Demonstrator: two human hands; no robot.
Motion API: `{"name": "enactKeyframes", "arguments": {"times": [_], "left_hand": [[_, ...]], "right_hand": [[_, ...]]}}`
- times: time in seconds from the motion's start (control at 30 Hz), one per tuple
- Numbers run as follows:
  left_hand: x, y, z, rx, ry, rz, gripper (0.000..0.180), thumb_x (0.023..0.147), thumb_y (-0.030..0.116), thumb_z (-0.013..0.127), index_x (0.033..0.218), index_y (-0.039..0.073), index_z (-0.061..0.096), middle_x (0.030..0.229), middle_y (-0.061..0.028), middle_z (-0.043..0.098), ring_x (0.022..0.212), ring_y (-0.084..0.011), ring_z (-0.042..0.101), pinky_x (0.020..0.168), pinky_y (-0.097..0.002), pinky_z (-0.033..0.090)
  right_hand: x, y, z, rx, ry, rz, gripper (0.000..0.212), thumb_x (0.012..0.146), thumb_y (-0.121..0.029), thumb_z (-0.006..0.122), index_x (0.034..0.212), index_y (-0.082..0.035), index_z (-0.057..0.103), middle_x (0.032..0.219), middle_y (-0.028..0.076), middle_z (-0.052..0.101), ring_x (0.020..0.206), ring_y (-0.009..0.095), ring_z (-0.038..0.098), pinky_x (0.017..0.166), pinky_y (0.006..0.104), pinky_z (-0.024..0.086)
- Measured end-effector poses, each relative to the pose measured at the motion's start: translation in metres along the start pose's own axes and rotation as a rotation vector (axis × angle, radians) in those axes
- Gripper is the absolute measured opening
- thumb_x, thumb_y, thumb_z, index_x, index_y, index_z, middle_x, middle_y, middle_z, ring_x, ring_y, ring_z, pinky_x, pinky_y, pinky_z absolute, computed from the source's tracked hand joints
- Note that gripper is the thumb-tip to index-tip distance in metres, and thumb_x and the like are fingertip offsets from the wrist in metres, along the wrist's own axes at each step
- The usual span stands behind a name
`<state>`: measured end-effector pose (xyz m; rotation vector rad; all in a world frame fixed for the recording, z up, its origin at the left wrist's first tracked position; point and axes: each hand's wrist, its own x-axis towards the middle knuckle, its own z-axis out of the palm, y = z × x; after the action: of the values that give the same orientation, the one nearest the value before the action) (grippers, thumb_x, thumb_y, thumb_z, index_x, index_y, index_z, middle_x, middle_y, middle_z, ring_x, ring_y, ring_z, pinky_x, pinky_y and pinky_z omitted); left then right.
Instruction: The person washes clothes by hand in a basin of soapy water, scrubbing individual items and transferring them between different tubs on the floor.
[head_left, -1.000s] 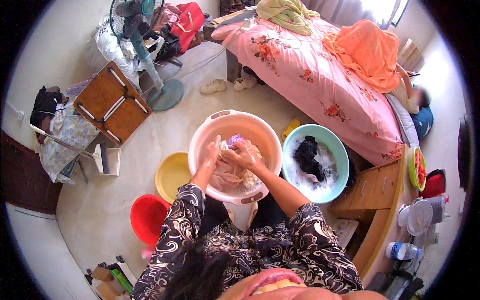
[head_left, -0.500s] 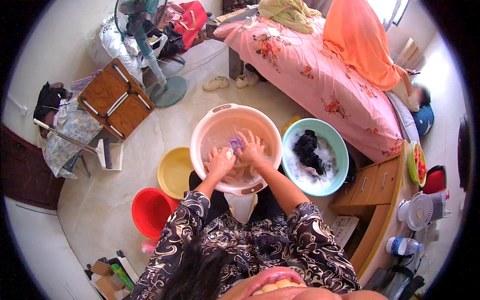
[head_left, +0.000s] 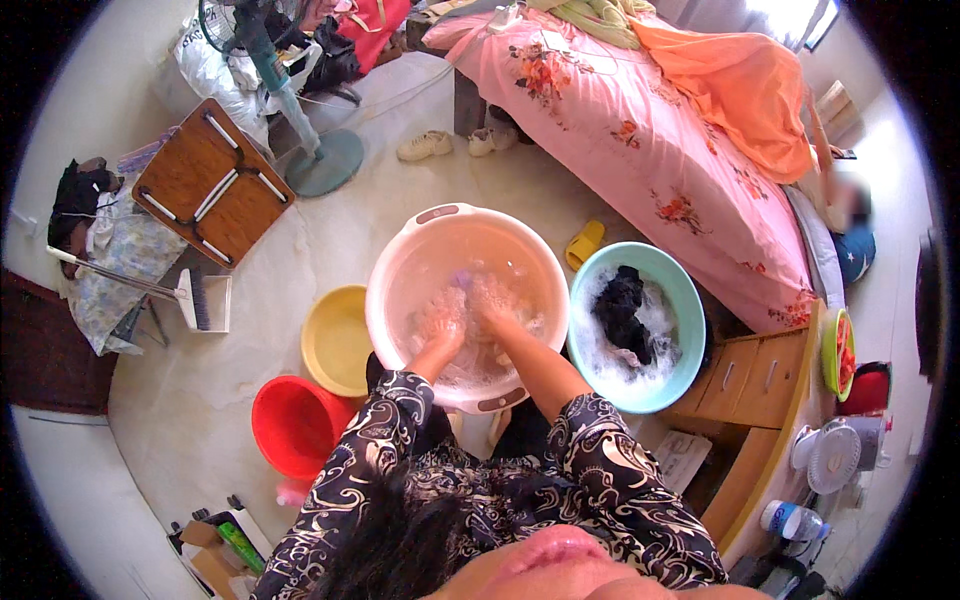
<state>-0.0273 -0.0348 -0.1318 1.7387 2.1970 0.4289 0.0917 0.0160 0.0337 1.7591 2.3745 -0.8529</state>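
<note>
Against the frame half a second back: both hands have gone deeper into the water of the pink basin point(head_left: 376, 305); the purple cloth point(head_left: 461, 279), then plain between the fingers, is now a dim patch below the surface, just far of the hands. The orange blanket point(head_left: 735, 95) on the bed point(head_left: 610, 160), peaked then, lies lower.

Pose: forearms slope in from the near side and converge; left hand point(head_left: 440, 320) and right hand point(head_left: 487, 297) side by side, near the basin's middle, fingers pointing far.

Obscured: fingers blurred by water; cannot tell whether spread, closed or gripping cloth. Pale cloth around them indistinct. Blanket's far edge partly cut off.
</note>
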Motion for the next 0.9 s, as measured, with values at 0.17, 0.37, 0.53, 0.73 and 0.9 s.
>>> {"name": "enactKeyframes", "arguments": {"times": [0.17,0.37,0.53,0.73,0.9], "left_hand": [[0.013,0.037,-0.062,-0.121,-0.249,-0.161,0.049,0.101,0.039,0.038,0.129,0.004,0.060,0.129,-0.0264,0.059,0.119,-0.0431,0.055,0.101,-0.0532,0.041],[0.032,0.029,-0.058,-0.230,-0.176,-0.084,0.049,0.101,0.041,0.038,0.119,0.007,0.067,0.123,-0.0251,0.063,0.115,-0.0408,0.060,0.099,-0.0514,0.042],[0.041,0.044,-0.070,-0.191,-0.175,-0.082,0.052,0.099,0.047,0.037,0.114,0.010,0.070,0.114,-0.0220,0.068,0.109,-0.0404,0.063,0.096,-0.0518,0.045],[0.043,0.044,-0.075,-0.171,-0.240,-0.092,0.052,0.097,0.047,0.041,0.120,0.009,0.067,0.119,-0.0254,0.064,0.112,-0.0435,0.060,0.098,-0.0530,0.045],[0.045,0.012,-0.062,-0.364,-0.274,-0.078,0.054,0.093,0.046,0.047,0.120,0.002,0.064,0.114,-0.0278,0.065,0.107,-0.0401,0.064,0.097,-0.0495,0.047]], "right_hand": [[0.029,0.021,0.016,0.604,0.105,0.243,0.045,0.102,-0.035,0.044,0.140,-0.013,0.054,0.141,0.014,0.053,0.134,0.028,0.046,0.113,0.0406,0.033],[0.049,0.033,0.024,0.336,0.049,0.153,0.046,0.102,-0.037,0.046,0.139,-0.012,0.054,0.140,0.016,0.054,0.134,0.028,0.046,0.115,0.0407,0.031],[0.044,0.034,0.019,0.228,0.072,0.165,0.048,0.101,-0.038,0.047,0.139,-0.010,0.055,0.139,0.017,0.054,0.134,0.028,0.045,0.117,0.0409,0.028],[0.049,0.043,0.037,0.647,0.211,0.092,0.048,0.094,-0.039,0.050,0.130,-0.010,0.062,0.137,0.023,0.055,0.129,0.038,0.050,0.112,0.0495,0.032],[0.033,0.040,0.022,0.333,0.318,-0.113,0.039,0.090,-0.036,0.054,0.102,-0.003,0.073,0.105,0.023,0.069,0.101,0.042,0.064,0.090,0.0498,0.049]]}}
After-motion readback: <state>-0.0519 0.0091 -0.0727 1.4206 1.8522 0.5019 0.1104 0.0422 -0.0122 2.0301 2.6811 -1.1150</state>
